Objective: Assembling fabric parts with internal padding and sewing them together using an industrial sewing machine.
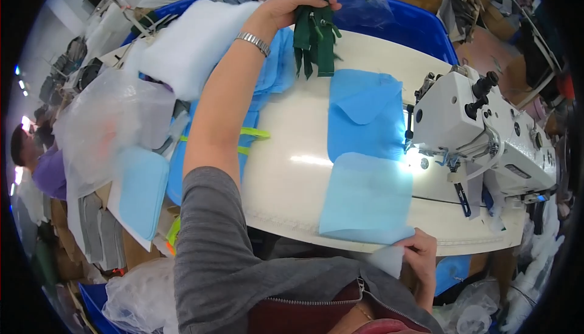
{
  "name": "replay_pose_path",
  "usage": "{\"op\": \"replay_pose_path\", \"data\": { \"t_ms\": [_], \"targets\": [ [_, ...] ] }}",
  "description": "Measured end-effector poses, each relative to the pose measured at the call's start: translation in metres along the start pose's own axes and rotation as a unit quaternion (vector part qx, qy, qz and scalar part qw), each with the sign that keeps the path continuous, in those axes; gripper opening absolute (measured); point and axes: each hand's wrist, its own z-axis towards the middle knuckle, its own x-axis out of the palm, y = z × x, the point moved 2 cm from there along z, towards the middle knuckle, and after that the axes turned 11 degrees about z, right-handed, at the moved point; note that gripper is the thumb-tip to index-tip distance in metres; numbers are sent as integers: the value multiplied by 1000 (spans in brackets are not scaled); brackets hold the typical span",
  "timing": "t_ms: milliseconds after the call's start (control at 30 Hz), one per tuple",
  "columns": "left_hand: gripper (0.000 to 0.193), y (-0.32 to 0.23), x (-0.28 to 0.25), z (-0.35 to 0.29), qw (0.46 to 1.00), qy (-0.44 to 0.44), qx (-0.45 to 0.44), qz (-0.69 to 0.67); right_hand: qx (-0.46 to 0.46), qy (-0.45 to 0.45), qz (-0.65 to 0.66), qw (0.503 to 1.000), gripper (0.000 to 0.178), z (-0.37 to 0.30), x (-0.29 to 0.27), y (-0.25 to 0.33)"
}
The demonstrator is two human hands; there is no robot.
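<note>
At the far side of the table, my left hand [291,7] is closed on a bunch of dark green fabric strips [322,37], which hang down over the white tabletop. Small shiny bits show among the strips. Close to my body, my right hand [420,250] pinches the near corner of a thin light blue fabric panel [365,194], whose pale end hangs past the table edge. That panel runs up to the lit needle area of a white sewing machine [459,115]. Just beyond it lies a brighter blue fabric piece [365,115] with a folded-over flap.
White padding [194,45] and stacked blue pieces [277,66] lie left of centre on the table [286,182]. Blue bins [420,30] stand behind it. Clear plastic [109,121] and light blue panels [143,191] are at left. Another person [48,170] sits at far left.
</note>
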Motion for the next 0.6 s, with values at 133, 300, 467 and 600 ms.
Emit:
{"op": "replay_pose_path", "data": {
  "t_ms": [133, 300, 467, 600],
  "targets": [
    [35, -24, -13, -37, 999, -43, 19, -17, -29, -5, 26, 999, 16, -1, 3, -1],
    [35, -64, -35, -94, 989, -81, 103, 71, -43, 9, -50, 998, 11, 12, -1, -6],
    [23, -155, -4, -236, 991, -120, 66, 2, -94, 6, -50, 994, 8, 3, -13, -11],
    [18, -165, 63, -391, 954, -292, 46, 44, -86, 31, -38, 995, 8, 15, -4, -10]
  ]
}}
